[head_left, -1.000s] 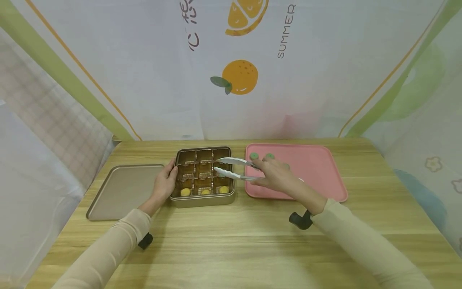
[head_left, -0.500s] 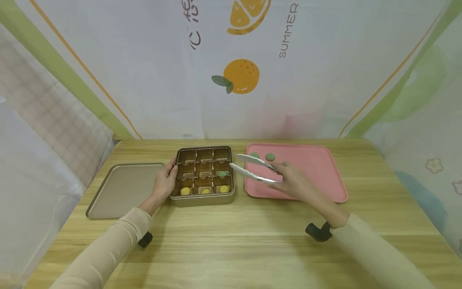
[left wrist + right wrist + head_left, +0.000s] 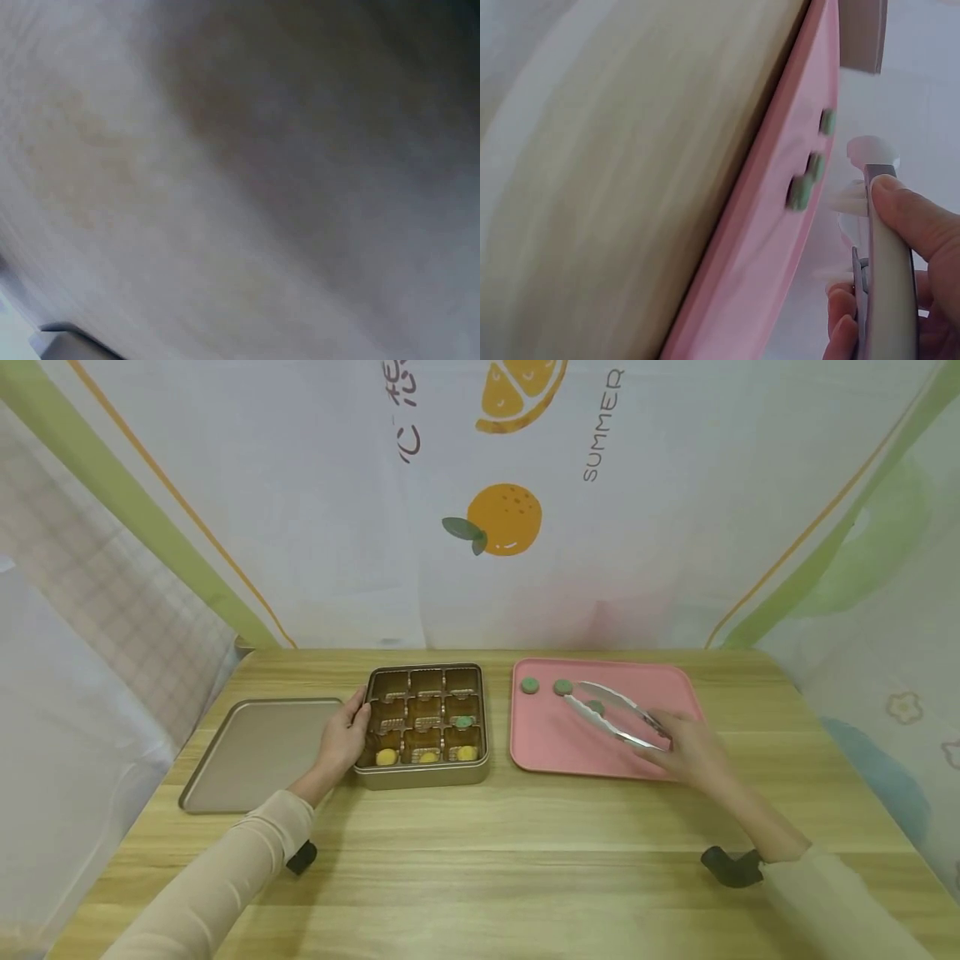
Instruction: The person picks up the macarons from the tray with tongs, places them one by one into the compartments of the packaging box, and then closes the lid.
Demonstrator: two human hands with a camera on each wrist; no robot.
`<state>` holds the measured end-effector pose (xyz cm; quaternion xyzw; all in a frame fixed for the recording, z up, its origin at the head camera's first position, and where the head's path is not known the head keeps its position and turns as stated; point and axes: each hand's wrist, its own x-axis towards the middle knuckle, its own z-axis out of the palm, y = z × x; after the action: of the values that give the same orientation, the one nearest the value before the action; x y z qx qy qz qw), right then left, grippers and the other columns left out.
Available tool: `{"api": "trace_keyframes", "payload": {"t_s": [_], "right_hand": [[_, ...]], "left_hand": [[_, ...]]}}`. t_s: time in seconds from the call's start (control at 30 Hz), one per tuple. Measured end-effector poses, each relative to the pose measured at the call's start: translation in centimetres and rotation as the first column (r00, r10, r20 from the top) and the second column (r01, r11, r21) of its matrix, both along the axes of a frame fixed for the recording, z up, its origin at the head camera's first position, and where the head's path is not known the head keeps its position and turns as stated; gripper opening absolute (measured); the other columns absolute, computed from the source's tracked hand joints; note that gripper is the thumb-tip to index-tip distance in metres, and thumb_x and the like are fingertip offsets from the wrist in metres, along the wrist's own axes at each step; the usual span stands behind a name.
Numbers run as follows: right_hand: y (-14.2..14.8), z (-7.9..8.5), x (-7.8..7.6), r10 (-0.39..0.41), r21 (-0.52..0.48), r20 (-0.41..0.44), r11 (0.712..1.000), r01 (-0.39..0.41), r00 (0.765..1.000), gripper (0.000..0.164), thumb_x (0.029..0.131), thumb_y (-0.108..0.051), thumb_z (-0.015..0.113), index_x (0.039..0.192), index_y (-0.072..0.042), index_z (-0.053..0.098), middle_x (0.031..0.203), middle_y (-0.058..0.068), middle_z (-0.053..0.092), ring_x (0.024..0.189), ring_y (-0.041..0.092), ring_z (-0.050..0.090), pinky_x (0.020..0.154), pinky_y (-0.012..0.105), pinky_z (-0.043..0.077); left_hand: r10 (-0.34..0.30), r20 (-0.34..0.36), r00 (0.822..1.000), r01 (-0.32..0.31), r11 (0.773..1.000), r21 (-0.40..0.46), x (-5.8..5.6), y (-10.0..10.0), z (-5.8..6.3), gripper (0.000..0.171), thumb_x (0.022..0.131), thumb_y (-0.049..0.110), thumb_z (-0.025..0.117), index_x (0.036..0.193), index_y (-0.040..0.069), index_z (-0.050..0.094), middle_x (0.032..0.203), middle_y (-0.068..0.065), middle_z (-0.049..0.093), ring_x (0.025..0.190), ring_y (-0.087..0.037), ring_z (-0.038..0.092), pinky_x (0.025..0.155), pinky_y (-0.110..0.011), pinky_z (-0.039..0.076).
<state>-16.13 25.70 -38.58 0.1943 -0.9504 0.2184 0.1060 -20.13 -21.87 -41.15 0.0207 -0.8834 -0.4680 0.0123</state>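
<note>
My left hand (image 3: pixel 341 739) grips the left side of a bronze tin (image 3: pixel 420 778) with a clear compartment insert, thumb at the rim. Three yellow round cookies (image 3: pixel 386 757) sit in its front row. One green cookie (image 3: pixel 464 722) lies in the middle row's right compartment. Over the pink tray (image 3: pixel 547 747), my right hand (image 3: pixel 693 752) holds metal tongs with white tips (image 3: pixel 602 721), spread apart with nothing between them. Three green cookies (image 3: pixel 562 687) are on that tray, one partly behind the tongs. The right wrist view shows the thumb pressing the tongs (image 3: pixel 891 262). Skin fills the left wrist view, blurred.
A flat bronze lid (image 3: pixel 262 752) lies left of the tin on the wooden table (image 3: pixel 480 868). Behind the table hangs a white fruit-print cloth (image 3: pixel 337 568). A black wrist-camera piece (image 3: pixel 731 867) sits by the right wrist.
My right hand has drawn the tongs away from the tin, rightward over the pink tray. The green cookie in the tin has come into plain view. My left hand stays put.
</note>
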Motion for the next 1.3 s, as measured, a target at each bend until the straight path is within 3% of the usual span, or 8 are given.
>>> {"api": "trace_keyframes", "payload": {"t_s": [0.2, 0.33, 0.47, 0.73, 0.97, 1.3], "right_hand": [[1.8, 0.3, 0.9, -0.043, 0.040, 0.050, 0.998, 0.041, 0.998, 0.040, 0.077, -0.020, 0.077, 0.107, 0.001, 0.061, 0.070, 0.007, 0.049, 0.057, 0.012, 0.037, 0.045, 0.022, 0.030], [2.3, 0.2, 1.2, -0.048, 0.072, 0.071, 0.996, 0.043, 0.996, 0.048, 0.077, -0.021, 0.077, 0.113, 0.006, 0.059, 0.073, 0.009, 0.054, 0.060, 0.014, 0.041, 0.048, 0.024, 0.032], [2.4, 0.1, 1.2, -0.063, 0.084, 0.089, 0.995, 0.055, 0.994, 0.053, 0.077, -0.020, 0.078, 0.116, 0.010, 0.057, 0.076, 0.013, 0.057, 0.063, 0.017, 0.045, 0.051, 0.026, 0.035], [2.4, -0.1, 1.1, -0.049, 0.076, 0.107, 0.996, 0.041, 0.993, 0.045, 0.077, -0.018, 0.078, 0.109, 0.008, 0.060, 0.065, 0.004, 0.048, 0.055, 0.011, 0.039, 0.043, 0.022, 0.029], [2.4, -0.3, 0.9, -0.066, 0.081, 0.111, 0.995, 0.057, 0.992, 0.045, 0.078, -0.020, 0.077, 0.109, 0.007, 0.060, 0.063, 0.002, 0.042, 0.055, 0.012, 0.035, 0.045, 0.022, 0.026], [2.3, -0.6, 1.0, -0.071, 0.076, 0.126, 0.995, 0.062, 0.990, 0.045, 0.077, -0.020, 0.078, 0.108, 0.006, 0.060, 0.066, 0.004, 0.045, 0.058, 0.015, 0.039, 0.047, 0.025, 0.028]], "left_hand": [[0.003, -0.005, 1.000, -0.003, 1.000, 0.003, 0.0, 0.0, 0.0, 0.049, 0.104, 0.019, 0.032, 0.149, 0.002, 0.021, 0.155, -0.013, 0.020, 0.142, -0.032, 0.019, 0.116, -0.044, 0.021], [0.006, -0.002, 1.000, -0.006, 1.000, 0.002, 0.0, 0.0, 0.0, 0.049, 0.104, 0.019, 0.032, 0.149, 0.002, 0.021, 0.155, -0.013, 0.020, 0.142, -0.033, 0.019, 0.117, -0.044, 0.020], [0.009, 0.000, 1.000, -0.009, 1.000, -0.005, 0.0, -0.1, 0.0, 0.049, 0.104, 0.019, 0.032, 0.149, 0.003, 0.022, 0.155, -0.013, 0.020, 0.142, -0.033, 0.019, 0.117, -0.044, 0.020], [0.015, -0.014, 1.000, -0.015, 1.000, 0.010, 0.0, 0.1, -0.1, 0.048, 0.104, 0.018, 0.033, 0.148, 0.001, 0.024, 0.153, -0.015, 0.024, 0.142, -0.033, 0.021, 0.117, -0.043, 0.020], [0.016, -0.016, 1.000, -0.015, 1.000, 0.009, 0.0, 0.2, 0.2, 0.048, 0.104, 0.018, 0.033, 0.148, 0.001, 0.024, 0.154, -0.015, 0.023, 0.142, -0.033, 0.021, 0.117, -0.044, 0.021], [0.013, -0.022, 1.000, -0.012, 1.000, 0.012, 0.0, 0.2, 0.1, 0.048, 0.104, 0.017, 0.033, 0.148, 0.000, 0.024, 0.153, -0.016, 0.024, 0.141, -0.033, 0.021, 0.117, -0.043, 0.021]]}}
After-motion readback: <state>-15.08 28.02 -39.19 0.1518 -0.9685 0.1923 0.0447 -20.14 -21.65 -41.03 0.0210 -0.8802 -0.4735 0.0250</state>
